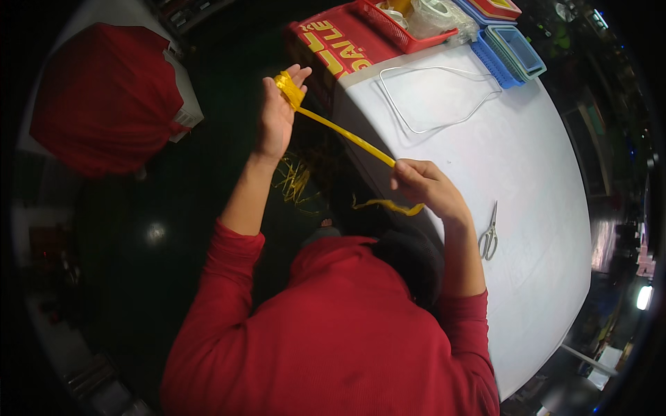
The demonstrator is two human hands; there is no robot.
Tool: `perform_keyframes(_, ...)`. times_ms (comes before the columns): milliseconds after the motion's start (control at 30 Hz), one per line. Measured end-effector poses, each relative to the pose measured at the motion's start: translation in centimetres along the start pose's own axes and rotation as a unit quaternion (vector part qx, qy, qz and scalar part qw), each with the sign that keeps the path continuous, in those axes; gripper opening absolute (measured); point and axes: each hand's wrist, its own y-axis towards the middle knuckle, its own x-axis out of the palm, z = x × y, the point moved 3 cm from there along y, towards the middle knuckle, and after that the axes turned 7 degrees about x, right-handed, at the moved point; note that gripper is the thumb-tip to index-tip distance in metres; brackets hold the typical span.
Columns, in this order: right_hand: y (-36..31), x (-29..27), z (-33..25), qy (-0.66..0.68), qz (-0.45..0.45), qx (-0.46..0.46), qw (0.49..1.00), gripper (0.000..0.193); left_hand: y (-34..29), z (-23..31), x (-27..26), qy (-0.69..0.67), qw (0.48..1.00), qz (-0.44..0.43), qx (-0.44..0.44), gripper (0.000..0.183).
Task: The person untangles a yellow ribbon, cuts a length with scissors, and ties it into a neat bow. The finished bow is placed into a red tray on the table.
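One yellow ribbon wraps the loosely spread left hand, eleven o'clock; the right hand, toward three, pinches it. One red basket, one o'clock, holds clear plastic; blue baskets nest toward two.

There's one taut ribbon, one pair of scissors.

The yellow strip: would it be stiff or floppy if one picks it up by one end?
Likely floppy: the yellow strip bunches at the left hand, and its tail curves loosely below the right hand. The straight part probably only looks stiff, being stretched between both hands. Narrow, it should be light.
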Motion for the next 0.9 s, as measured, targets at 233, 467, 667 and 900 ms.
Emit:
perform_keyframes(233, -0.1, -3.1, -3.8, -0.048, 0.095, -0.142, 0.984, 0.037, -5.2, -2.1, 3.7, 0.153, 0.855, -0.396, -0.299, 0.078)
perform_keyframes(467, 4.8, -1.3, 4.6, -0.104, 0.138, -0.023, 0.985, 0.035, -2.9, -1.0, 6.1, -0.389, 0.884, -0.093, -0.243, 0.087)
perform_keyframes(667, 2.3, 1.2, -2.4, -0.203, 0.128, -0.032, 0.97, 0.037, -4.8, -2.8, 5.7, 0.093, 0.916, -0.341, -0.189, 0.078)
perform_keyframes(900, 4.1, 0.6, 2.5, 0.072, 0.083, 0.01, 0.994, 0.048, -2.5, 1.4, 6.1, -0.447, 0.867, -0.039, -0.216, 0.077)
